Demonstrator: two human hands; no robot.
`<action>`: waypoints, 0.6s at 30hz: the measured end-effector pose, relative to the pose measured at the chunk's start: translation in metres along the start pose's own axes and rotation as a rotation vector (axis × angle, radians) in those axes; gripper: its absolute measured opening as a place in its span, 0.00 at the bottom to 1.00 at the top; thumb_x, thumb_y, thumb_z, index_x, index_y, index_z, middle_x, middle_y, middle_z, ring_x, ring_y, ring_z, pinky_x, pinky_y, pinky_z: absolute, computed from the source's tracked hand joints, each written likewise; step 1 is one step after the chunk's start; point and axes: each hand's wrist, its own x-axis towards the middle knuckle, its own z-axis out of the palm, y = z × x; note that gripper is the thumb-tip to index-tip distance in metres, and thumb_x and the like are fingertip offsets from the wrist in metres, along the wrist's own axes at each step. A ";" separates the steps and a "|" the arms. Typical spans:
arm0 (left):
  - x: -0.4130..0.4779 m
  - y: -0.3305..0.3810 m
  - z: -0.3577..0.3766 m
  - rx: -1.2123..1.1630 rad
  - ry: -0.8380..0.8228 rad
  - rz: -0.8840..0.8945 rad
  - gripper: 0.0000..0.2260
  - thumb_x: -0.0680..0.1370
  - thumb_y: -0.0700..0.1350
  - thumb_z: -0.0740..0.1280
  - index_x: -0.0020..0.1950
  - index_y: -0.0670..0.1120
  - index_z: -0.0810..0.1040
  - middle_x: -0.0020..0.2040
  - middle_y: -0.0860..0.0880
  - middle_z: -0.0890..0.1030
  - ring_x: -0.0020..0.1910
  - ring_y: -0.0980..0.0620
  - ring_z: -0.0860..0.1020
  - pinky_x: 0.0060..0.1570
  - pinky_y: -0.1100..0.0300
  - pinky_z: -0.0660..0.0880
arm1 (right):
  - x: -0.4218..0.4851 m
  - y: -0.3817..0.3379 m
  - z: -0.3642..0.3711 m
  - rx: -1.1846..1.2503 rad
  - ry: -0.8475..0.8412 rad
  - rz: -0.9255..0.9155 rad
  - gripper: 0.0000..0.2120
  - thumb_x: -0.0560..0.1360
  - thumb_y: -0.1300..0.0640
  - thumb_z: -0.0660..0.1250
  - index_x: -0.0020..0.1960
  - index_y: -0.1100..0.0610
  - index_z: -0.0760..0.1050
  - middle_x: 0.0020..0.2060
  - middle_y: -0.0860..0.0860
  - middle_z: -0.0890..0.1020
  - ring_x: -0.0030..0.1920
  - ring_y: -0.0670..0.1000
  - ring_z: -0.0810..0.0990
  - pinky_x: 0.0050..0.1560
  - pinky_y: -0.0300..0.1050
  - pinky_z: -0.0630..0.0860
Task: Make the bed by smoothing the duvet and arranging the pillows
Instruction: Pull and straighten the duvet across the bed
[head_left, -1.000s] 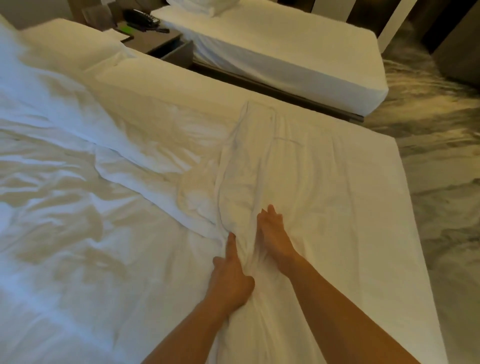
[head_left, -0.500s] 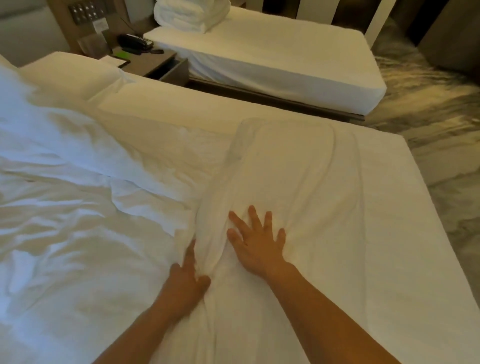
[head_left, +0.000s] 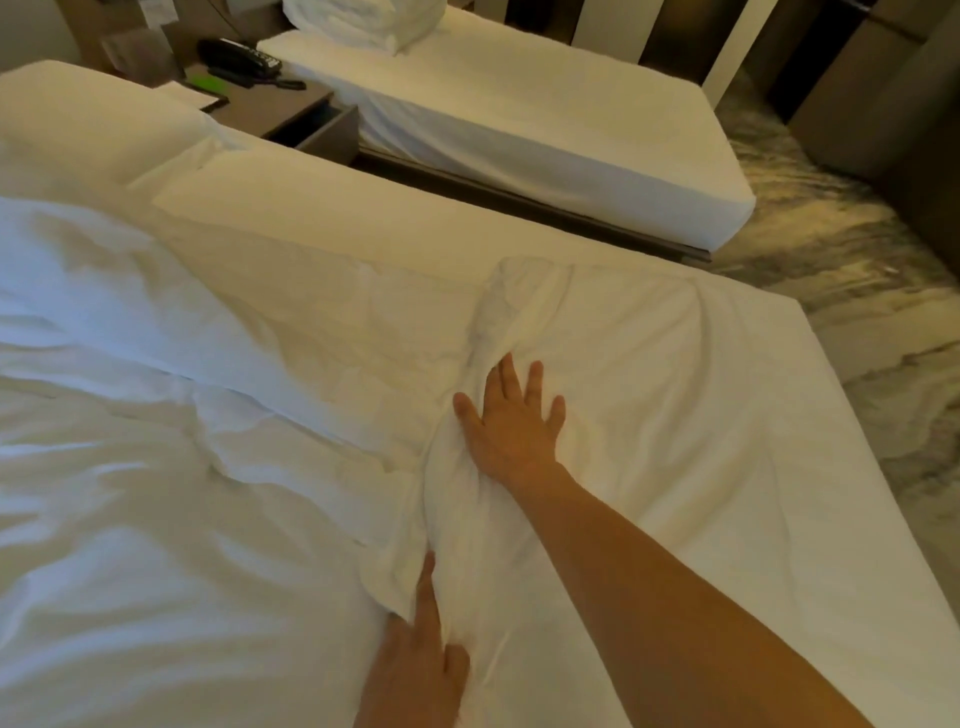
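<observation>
Pressing flat, R hand (head_left: 511, 426) on duvet (head_left: 649, 374)

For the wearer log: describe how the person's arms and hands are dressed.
Both hands are bare: the left hand and right hand show no gloves, rings or watch. The right forearm is uncovered, with no sleeve in view. Little of the left arm shows.

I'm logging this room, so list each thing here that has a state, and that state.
Duvet: rumpled, bunched in a ridge.
Right hand: flat, fingers spread on the duvet.
Left hand: pinching the ridge.
Pillow: at the head.
Drawer: open.
Far bed: bare, bedding piled.
</observation>
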 end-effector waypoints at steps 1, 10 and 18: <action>0.006 -0.002 0.003 -0.023 -0.009 0.007 0.44 0.75 0.56 0.55 0.70 0.65 0.18 0.82 0.41 0.47 0.40 0.55 0.74 0.45 0.64 0.73 | 0.011 -0.005 0.007 0.007 0.005 0.003 0.37 0.81 0.32 0.42 0.84 0.49 0.40 0.83 0.42 0.39 0.81 0.55 0.31 0.77 0.67 0.35; 0.017 -0.031 -0.018 -0.306 -0.201 0.195 0.42 0.73 0.63 0.61 0.69 0.77 0.27 0.80 0.58 0.39 0.82 0.51 0.43 0.74 0.67 0.44 | 0.031 0.009 0.055 -0.108 -0.117 0.015 0.42 0.78 0.27 0.37 0.84 0.50 0.38 0.82 0.42 0.38 0.81 0.55 0.31 0.76 0.68 0.34; 0.162 0.084 -0.195 -0.025 0.290 0.171 0.19 0.78 0.65 0.63 0.49 0.49 0.78 0.49 0.50 0.81 0.48 0.49 0.78 0.50 0.54 0.74 | 0.022 0.027 0.078 -0.122 0.052 -0.042 0.41 0.78 0.28 0.38 0.84 0.49 0.40 0.82 0.42 0.37 0.80 0.54 0.29 0.76 0.67 0.32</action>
